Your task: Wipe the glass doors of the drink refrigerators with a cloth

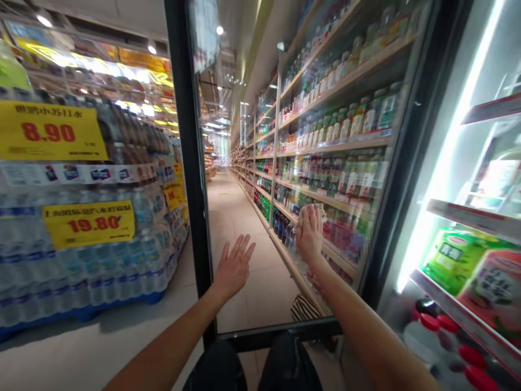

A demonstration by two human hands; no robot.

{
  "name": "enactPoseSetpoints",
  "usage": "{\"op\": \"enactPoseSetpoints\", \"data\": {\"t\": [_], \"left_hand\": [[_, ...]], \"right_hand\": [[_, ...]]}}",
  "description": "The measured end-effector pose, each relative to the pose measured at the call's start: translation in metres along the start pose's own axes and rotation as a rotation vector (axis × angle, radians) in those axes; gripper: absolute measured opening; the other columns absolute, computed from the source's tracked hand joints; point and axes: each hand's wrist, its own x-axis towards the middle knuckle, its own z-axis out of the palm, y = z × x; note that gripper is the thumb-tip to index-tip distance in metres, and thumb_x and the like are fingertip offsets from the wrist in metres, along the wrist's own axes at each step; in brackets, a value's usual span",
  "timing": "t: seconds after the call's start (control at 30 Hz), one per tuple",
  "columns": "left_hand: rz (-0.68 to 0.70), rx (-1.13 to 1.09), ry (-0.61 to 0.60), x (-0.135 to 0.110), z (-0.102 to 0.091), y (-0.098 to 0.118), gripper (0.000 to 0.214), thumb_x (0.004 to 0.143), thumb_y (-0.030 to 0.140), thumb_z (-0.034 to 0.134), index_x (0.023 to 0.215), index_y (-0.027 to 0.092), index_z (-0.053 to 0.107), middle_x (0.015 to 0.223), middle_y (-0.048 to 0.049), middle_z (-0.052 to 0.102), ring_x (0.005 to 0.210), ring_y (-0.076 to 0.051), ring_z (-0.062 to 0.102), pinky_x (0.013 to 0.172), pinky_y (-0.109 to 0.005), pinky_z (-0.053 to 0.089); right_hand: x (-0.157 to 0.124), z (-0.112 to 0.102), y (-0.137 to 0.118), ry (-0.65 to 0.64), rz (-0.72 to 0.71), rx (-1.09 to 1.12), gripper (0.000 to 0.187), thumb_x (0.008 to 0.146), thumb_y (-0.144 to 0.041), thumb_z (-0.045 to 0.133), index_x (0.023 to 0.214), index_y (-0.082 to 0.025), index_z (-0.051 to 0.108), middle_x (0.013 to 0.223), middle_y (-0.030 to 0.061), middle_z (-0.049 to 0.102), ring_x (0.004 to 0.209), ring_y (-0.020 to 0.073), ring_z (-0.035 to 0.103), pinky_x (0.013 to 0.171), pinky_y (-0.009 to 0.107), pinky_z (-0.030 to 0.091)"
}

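Note:
An open glass fridge door (285,163) with a black frame stands in front of me. My left hand (234,266) lies flat on the glass near its left frame, fingers spread. My right hand (310,234) presses a pale cloth (319,210) against the glass, further right and a little higher. Through the pane I see the aisle and long shelves of bottled drinks.
The open fridge (468,260) at the right holds green packs and red-capped bottles on lit shelves. At the left, stacked water bottles (93,260) carry yellow price signs (49,130). A tiled aisle runs ahead. My dark trousers (252,364) show below.

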Motion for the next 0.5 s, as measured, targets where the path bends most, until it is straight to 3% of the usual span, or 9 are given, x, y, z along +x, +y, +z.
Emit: {"op": "enactPoseSetpoints", "data": {"t": [0.07, 0.2, 0.27, 0.33, 0.4, 0.47, 0.5], "left_hand": [[-0.023, 0.01, 0.01, 0.003, -0.007, -0.008, 0.058, 0.078, 0.025, 0.048, 0.134, 0.019, 0.039, 0.144, -0.0095, 0.032, 0.136, -0.025, 0.023, 0.111, -0.047, 0.015], [-0.085, 0.017, 0.025, 0.009, -0.02, -0.022, 0.058, 0.078, 0.025, 0.045, 0.135, 0.013, 0.037, 0.145, -0.0107, 0.03, 0.135, -0.024, 0.025, 0.111, -0.046, 0.015], [-0.077, 0.019, 0.023, 0.01, -0.024, -0.026, 0.057, 0.078, 0.023, 0.044, 0.134, 0.013, 0.039, 0.144, -0.0102, 0.031, 0.135, -0.022, 0.026, 0.111, -0.045, 0.015], [-0.074, 0.025, 0.026, 0.008, -0.026, -0.028, 0.055, 0.078, 0.023, 0.043, 0.133, 0.013, 0.04, 0.144, -0.0099, 0.032, 0.134, -0.022, 0.027, 0.111, -0.045, 0.015], [-0.081, 0.031, 0.036, 0.005, -0.026, -0.029, 0.054, 0.078, 0.023, 0.043, 0.131, 0.013, 0.042, 0.143, -0.0098, 0.033, 0.134, -0.022, 0.027, 0.111, -0.045, 0.014], [-0.09, 0.037, 0.043, 0.0, -0.026, -0.032, 0.053, 0.078, 0.023, 0.043, 0.13, 0.013, 0.044, 0.143, -0.0101, 0.034, 0.134, -0.022, 0.028, 0.111, -0.046, 0.013], [-0.092, 0.04, 0.046, -0.002, -0.027, -0.034, 0.052, 0.078, 0.022, 0.043, 0.13, 0.013, 0.044, 0.142, -0.0104, 0.035, 0.134, -0.022, 0.028, 0.112, -0.046, 0.013]], "right_hand": [[-0.002, 0.002, -0.011, -0.024, -0.006, 0.003, 0.058, 0.085, -0.016, 0.038, 0.141, -0.013, 0.023, 0.146, 0.0144, 0.027, 0.138, 0.0277, 0.01, 0.106, 0.054, 0.029], [-0.017, 0.007, -0.048, -0.273, -0.424, 0.11, 0.055, 0.082, -0.009, 0.041, 0.136, -0.015, 0.036, 0.141, 0.0097, 0.039, 0.138, 0.0235, 0.016, 0.108, 0.047, 0.029], [-0.013, 0.011, -0.059, -0.321, -0.556, 0.147, 0.053, 0.081, -0.007, 0.041, 0.134, -0.016, 0.039, 0.139, 0.0074, 0.042, 0.137, 0.0214, 0.02, 0.108, 0.044, 0.029], [0.003, 0.016, -0.064, -0.274, -0.502, 0.141, 0.051, 0.082, -0.008, 0.04, 0.133, -0.017, 0.041, 0.139, 0.0077, 0.042, 0.137, 0.0215, 0.02, 0.108, 0.045, 0.028], [0.019, 0.02, -0.067, -0.188, -0.345, 0.119, 0.049, 0.084, -0.01, 0.039, 0.133, -0.016, 0.041, 0.139, 0.0103, 0.041, 0.138, 0.0236, 0.017, 0.108, 0.049, 0.027], [0.022, 0.022, -0.072, -0.144, -0.242, 0.108, 0.048, 0.085, -0.012, 0.039, 0.133, -0.013, 0.041, 0.14, 0.013, 0.04, 0.138, 0.0255, 0.014, 0.107, 0.052, 0.026], [0.017, 0.021, -0.077, -0.151, -0.26, 0.113, 0.048, 0.085, -0.012, 0.04, 0.132, -0.012, 0.041, 0.139, 0.0132, 0.04, 0.138, 0.0258, 0.015, 0.107, 0.051, 0.027]]}}
